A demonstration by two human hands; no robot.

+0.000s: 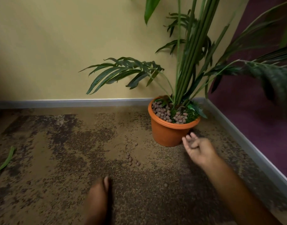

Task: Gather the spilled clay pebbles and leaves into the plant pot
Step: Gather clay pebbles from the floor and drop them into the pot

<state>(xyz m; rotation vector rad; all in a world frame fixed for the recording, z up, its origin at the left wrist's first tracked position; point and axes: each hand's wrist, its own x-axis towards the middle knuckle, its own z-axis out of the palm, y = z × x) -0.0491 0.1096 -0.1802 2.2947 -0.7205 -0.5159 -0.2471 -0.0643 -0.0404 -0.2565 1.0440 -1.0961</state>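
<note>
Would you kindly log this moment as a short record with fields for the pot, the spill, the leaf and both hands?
pot: orange plant pot, upright in the corner, pebbles already inside
spill: small cluster of clay pebbles on the carpet, left of the pot
leaf: green leaf on the carpet, far left
right hand: right hand beside the pot, fingers loosely curled, contents unclear
left hand: left hand low over the carpet, grip unclear

A mottled brown carpet floor (66, 159) is carrying an orange plant pot (168, 133) standing upright in the corner. A small cluster of clay pebbles (132, 159) is lying near its base, and a green leaf (6, 160) is lying well apart at the left edge.
</note>
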